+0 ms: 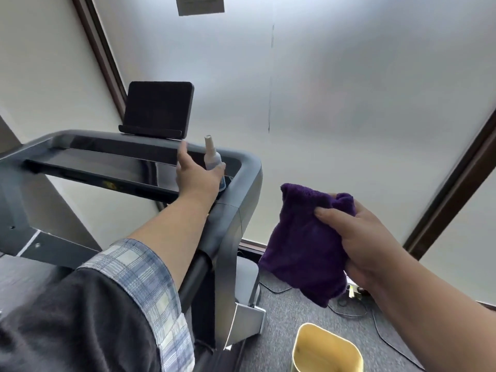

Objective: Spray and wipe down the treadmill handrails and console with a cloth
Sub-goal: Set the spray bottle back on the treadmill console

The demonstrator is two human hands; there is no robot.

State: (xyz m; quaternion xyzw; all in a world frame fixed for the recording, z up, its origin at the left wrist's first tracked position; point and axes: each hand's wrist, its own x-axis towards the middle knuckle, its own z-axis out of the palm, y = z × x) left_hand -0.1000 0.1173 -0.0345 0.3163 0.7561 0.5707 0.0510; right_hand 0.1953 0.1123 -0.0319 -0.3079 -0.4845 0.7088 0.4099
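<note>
A grey treadmill console [112, 159] with a dark glossy panel carries a black tablet-like screen [159, 108] on top. A small clear spray bottle [212, 154] stands upright at the console's right end, by the curved right handrail [251, 178]. My left hand [196, 178] reaches to the bottle with fingers stretched out; the bottle sits between thumb and fingers, and the thumb lies against its side. My right hand [357, 237] holds a folded purple cloth [303, 245] in the air to the right of the treadmill, fingers and thumb pinching its upper edge.
A frosted glass wall [349, 103] with dark brown frames stands just behind the treadmill. A yellow bin [324, 350] sits on the grey carpet at the lower right. Black cables [375, 318] run across the floor near the wall.
</note>
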